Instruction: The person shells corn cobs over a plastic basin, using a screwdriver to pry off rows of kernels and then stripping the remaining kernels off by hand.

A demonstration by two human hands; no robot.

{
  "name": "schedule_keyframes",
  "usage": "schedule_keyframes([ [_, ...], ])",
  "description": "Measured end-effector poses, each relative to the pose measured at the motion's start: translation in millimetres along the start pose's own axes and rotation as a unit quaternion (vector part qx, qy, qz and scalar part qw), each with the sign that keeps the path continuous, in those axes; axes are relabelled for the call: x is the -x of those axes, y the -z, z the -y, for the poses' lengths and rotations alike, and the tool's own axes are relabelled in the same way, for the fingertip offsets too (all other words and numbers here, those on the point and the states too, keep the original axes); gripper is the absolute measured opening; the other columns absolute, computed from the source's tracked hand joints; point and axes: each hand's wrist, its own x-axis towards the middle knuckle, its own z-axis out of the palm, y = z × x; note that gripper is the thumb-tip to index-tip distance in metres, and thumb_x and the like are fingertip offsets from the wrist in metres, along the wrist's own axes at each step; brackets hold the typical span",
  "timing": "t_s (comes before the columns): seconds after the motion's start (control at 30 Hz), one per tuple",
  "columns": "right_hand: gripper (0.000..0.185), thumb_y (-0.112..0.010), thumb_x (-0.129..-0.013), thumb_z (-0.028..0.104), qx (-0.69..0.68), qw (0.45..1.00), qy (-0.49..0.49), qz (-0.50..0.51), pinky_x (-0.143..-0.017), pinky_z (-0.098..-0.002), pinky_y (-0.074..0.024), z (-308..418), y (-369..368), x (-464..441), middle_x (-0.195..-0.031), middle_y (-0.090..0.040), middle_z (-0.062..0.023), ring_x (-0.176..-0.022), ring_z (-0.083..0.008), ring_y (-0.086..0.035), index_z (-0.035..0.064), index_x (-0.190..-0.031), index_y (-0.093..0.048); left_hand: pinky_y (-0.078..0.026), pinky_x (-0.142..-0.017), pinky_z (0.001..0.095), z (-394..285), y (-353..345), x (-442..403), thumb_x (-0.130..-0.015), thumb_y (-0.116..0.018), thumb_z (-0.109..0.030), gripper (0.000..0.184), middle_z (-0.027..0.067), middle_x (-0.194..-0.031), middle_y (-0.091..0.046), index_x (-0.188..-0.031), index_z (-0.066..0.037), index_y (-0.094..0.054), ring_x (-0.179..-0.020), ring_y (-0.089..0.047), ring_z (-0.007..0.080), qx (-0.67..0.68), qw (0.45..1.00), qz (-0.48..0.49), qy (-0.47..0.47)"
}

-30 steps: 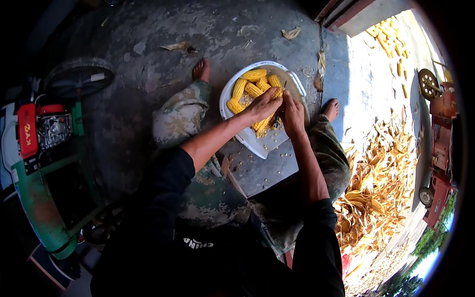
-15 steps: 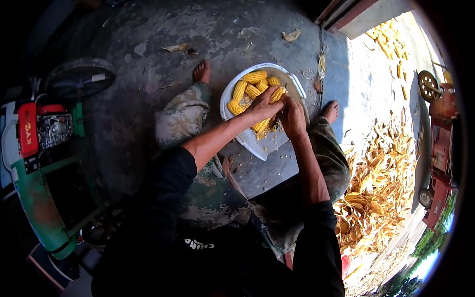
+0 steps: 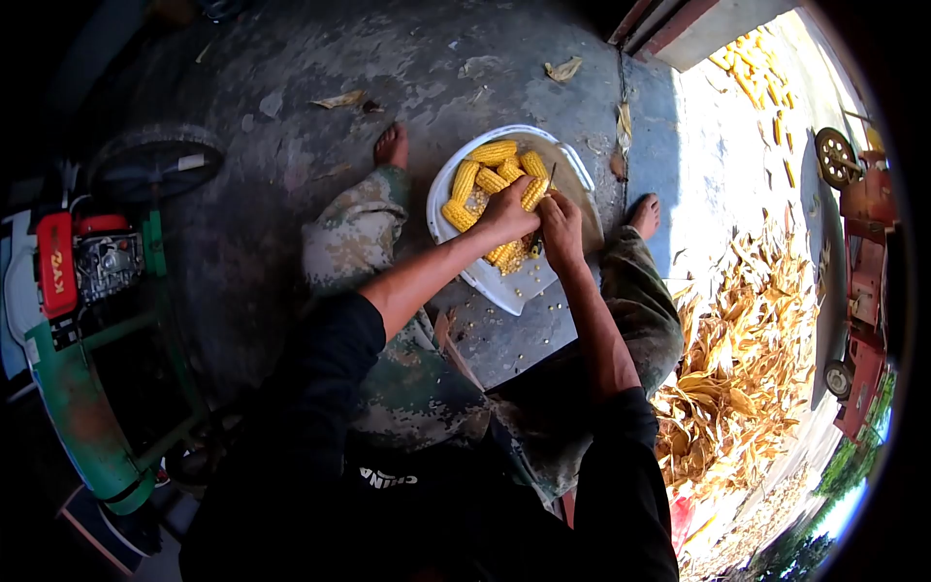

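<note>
In the head view, my left hand (image 3: 509,211) grips a yellow corn cob (image 3: 534,192) over a white basin (image 3: 498,294). My right hand (image 3: 561,229) is closed against the cob's right side, fingers close to the left hand's. A thin dark spike (image 3: 553,175) sticks up beside the right fingers; it looks like part of a slim pointed tool, its grip mostly hidden by the hand. Several more corn cobs (image 3: 465,181) lie in the basin to the left and behind. Loose kernels (image 3: 525,275) are scattered inside the basin below the hands.
Bare feet (image 3: 392,145) flank the basin. Stray kernels dot the concrete floor (image 3: 504,354). To the left stands a green machine with a red-and-black engine (image 3: 102,257). At right lie a heap of dry husks (image 3: 742,359), more cobs (image 3: 756,73) and a red wheeled vehicle (image 3: 863,281).
Both hands have shifted slightly left and stay together on the cob. The whole view has moved a little, and the spike shows more clearly beside the cob.
</note>
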Motion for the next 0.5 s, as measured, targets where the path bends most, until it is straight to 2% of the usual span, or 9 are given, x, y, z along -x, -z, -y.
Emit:
schedule_keyframes([
  [0.1, 0.041, -0.044, -0.098, 0.025, -0.021, 0.998, 0.055, -0.004, -0.068, -0.0267, -0.0497, 14.5, 1.2, -0.4, -0.089, -0.062, -0.0068, -0.078, -0.0125, -0.057, -0.0087, -0.118, -0.059, -0.053, -0.066, 0.035, 11.3, -3.8, -10.2, -0.077, -0.066, -0.015, 0.059, 0.0156, -0.097, -0.063, -0.131, -0.005, -0.043, -0.081, -0.065, 0.0233, 0.013, 0.995, -0.053, -0.088],
  [0.13, 0.044, -0.042, -0.099, 0.026, 0.001, 0.994, 0.105, -0.016, -0.071, -0.0272, -0.0509, 21.0, 3.0, 0.2, -0.094, -0.062, -0.0085, -0.082, -0.0141, -0.059, -0.0088, -0.122, -0.057, -0.052, -0.074, 0.0356, -10.8, 6.0, -1.4, -0.081, -0.064, -0.021, 0.057, 0.0165, -0.103, -0.062, -0.13, -0.003, -0.041, -0.09, -0.063, 0.024, 0.051, 0.998, -0.003, -0.028],
  [0.17, 0.046, -0.04, -0.099, 0.027, -0.02, 0.996, 0.085, -0.017, -0.076, -0.0283, -0.052, 19.8, 3.3, -1.5, -0.103, -0.061, -0.0117, -0.091, -0.0177, -0.06, -0.0079, -0.125, -0.055, -0.052, -0.075, 0.0361, -9.2, 6.4, -3.5, -0.085, -0.059, -0.024, 0.054, 0.0173, -0.103, -0.062, -0.132, -0.004, -0.04, -0.09, -0.064, 0.027, 0.074, 0.997, 0.013, -0.014],
  [0.2, 0.048, -0.038, -0.1, 0.028, -0.041, 0.997, 0.065, -0.018, -0.081, -0.0295, -0.0532, 18.4, 3.6, -3.1, -0.113, -0.059, -0.015, -0.099, -0.0213, -0.061, -0.007, -0.128, -0.053, -0.049, -0.085, 0.0427, -12.7, 6.6, -0.5, -0.082, -0.059, -0.028, 0.058, 0.0246, -0.109, -0.061, -0.129, 0.0, -0.042, -0.103, -0.061, 0.0389, 0.073, 0.997, -0.02, -0.034],
  [0.23, 0.048, -0.037, -0.1, 0.028, -0.109, 0.993, -0.027, -0.033, -0.084, -0.0302, -0.0534, 22.7, 2.2, -5.0, -0.118, -0.058, -0.0171, -0.104, -0.0235, -0.06, -0.0063, -0.129, -0.053, -0.049, -0.085, 0.0444, -9.7, 5.2, -2.3, -0.083, -0.059, -0.028, 0.058, 0.0256, -0.109, -0.061, -0.131, 0.0, -0.041, -0.101, -0.061, 0.0405, 0.075, 0.997, -0.025, -0.016],
  [0.3, 0.047, -0.037, -0.098, 0.026, -0.078, 0.996, -0.039, -0.018, -0.086, -0.0314, -0.0525, 24.8, 5.2, -7.1, -0.128, -0.055, -0.02, -0.111, -0.0257, -0.058, -0.0045, -0.13, -0.054, -0.049, -0.083, 0.0465, -12.0, 7.0, 0.7, -0.079, -0.062, -0.023, 0.061, 0.0275, -0.108, -0.061, -0.132, -0.002, -0.041, -0.1, -0.061, 0.0428, -0.034, 0.996, -0.071, -0.038],
  [0.37, 0.047, -0.041, -0.1, 0.029, -0.037, 0.999, 0.011, 0.017, -0.094, -0.0363, -0.0513, 3.7, 9.2, -15.6, -0.137, -0.05, -0.016, -0.122, -0.026, -0.052, -0.0045, -0.132, -0.052, -0.049, -0.083, 0.0482, -10.3, 9.5, -1.5, -0.077, -0.066, -0.021, 0.064, 0.0277, -0.108, -0.062, -0.133, -0.005, -0.039, -0.1, -0.06, 0.0445, -0.085, 0.993, -0.076, -0.031],
  [0.43, 0.046, -0.043, -0.099, 0.028, 0.051, 0.996, 0.069, 0.009, -0.089, -0.0337, -0.0518, -7.3, 9.5, -19.5, -0.131, -0.054, -0.0158, -0.114, -0.0233, -0.055, -0.0046, -0.129, -0.054, -0.049, -0.083, 0.0485, -4.3, 8.0, -3.7, -0.077, -0.069, -0.021, 0.065, 0.0262, -0.11, -0.062, -0.133, -0.007, -0.039, -0.1, -0.06, 0.0449, -0.107, 0.988, -0.096, -0.06],
  [0.5, 0.042, -0.047, -0.098, 0.027, 0.028, 0.999, 0.039, 0.0, -0.084, -0.0303, -0.0505, 1.4, 5.1, -14.1, -0.118, -0.06, -0.0142, -0.101, -0.0195, -0.059, -0.0047, -0.125, -0.057, -0.049, -0.084, 0.0485, -0.1, 2.0, -7.6, -0.075, -0.07, -0.021, 0.067, 0.0271, -0.112, -0.061, -0.133, -0.006, -0.039, -0.102, -0.06, 0.045, -0.124, 0.982, -0.136, -0.05],
])
